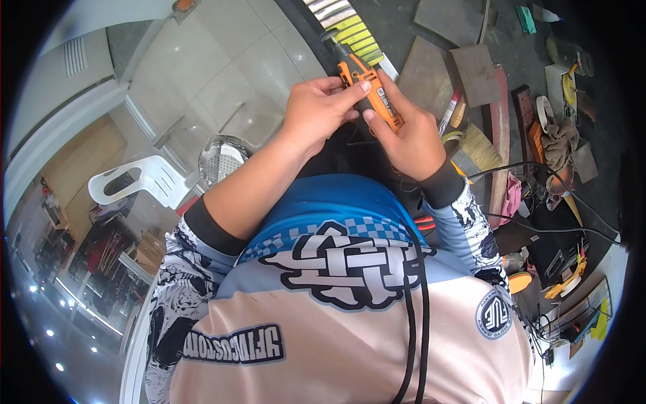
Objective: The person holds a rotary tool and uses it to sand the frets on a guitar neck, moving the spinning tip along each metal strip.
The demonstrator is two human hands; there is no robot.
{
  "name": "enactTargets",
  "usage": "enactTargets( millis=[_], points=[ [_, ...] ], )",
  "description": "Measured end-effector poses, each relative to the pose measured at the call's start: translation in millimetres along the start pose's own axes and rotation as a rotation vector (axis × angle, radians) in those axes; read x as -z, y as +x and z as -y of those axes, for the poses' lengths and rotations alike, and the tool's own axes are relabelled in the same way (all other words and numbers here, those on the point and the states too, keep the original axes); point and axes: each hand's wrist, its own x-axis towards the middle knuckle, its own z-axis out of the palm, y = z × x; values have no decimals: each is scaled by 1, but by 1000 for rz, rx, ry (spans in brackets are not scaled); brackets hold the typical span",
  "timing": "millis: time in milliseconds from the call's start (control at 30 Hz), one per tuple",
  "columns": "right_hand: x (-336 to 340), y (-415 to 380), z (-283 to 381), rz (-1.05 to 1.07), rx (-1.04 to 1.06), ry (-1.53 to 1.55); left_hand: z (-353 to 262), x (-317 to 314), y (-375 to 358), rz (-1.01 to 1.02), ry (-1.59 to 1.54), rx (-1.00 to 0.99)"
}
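Apparent step: tool adjustment. Fingers of the left hand (317, 111) and right hand (409, 138) clamp the orange rotary tool (381, 106) near the table's (398, 42) edge; the next move calls for steady support.

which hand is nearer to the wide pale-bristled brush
The right. The right hand grips the orange tool just left of the brush in the view, apart from it; the left hand is farther off, on the tool's other side.
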Motion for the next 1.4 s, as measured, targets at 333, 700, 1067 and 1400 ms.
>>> enactTargets(
  millis=[333,700,1067,1400],
  points=[
    [9,2,-6,-20,-19,31,-8,-13,5,10,15,-10],
    [23,6,-16,-32,-69,146,-16,-30,17,30,68,-31],
    [35,8,-31,-57,-62,226,-27,-50,23,27,142,-19],
    [11,-30,-7,-39,10,78,1,-21,-23,7,40,14]
  ],
)
